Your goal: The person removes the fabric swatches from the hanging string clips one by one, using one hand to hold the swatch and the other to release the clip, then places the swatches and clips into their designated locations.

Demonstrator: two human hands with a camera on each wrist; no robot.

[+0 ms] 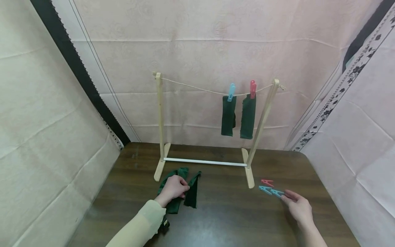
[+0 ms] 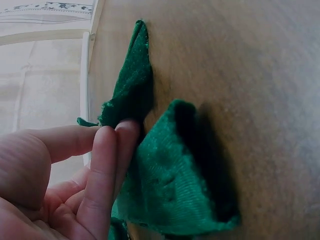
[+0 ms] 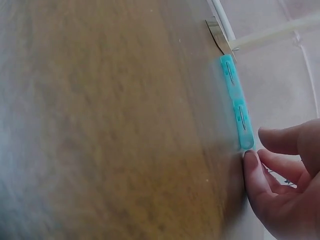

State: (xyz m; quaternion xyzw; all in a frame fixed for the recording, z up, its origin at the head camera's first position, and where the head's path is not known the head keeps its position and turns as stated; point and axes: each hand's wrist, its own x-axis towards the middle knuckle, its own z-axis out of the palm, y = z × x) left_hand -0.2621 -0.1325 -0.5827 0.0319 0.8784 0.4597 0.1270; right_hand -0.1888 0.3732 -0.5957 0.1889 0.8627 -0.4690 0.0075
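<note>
In the head view my left hand (image 1: pixel 174 187) pinches the edge of a dark green cloth strip (image 1: pixel 193 192) low over the table. More green cloth (image 1: pixel 174 207) lies beneath and beside that hand; the left wrist view shows a folded green piece (image 2: pixel 170 175) under the fingertips. My right hand (image 1: pixel 298 206) is at the near end of a blue clothespin (image 1: pixel 277 193), fingers slightly parted around its tip. Touching that one end to end is another blue clothespin (image 1: pixel 264 189), with a red clothespin (image 1: pixel 267 182) just behind.
A wooden drying rack (image 1: pixel 161 116) stands at the back, with a white crossbar (image 1: pixel 205 161) and a cord (image 1: pixel 194 88). Two green strips hang on its right half, under a blue clothespin (image 1: pixel 231 92) and a red clothespin (image 1: pixel 253 89). Pale cloth walls surround the brown table (image 1: pixel 222 209).
</note>
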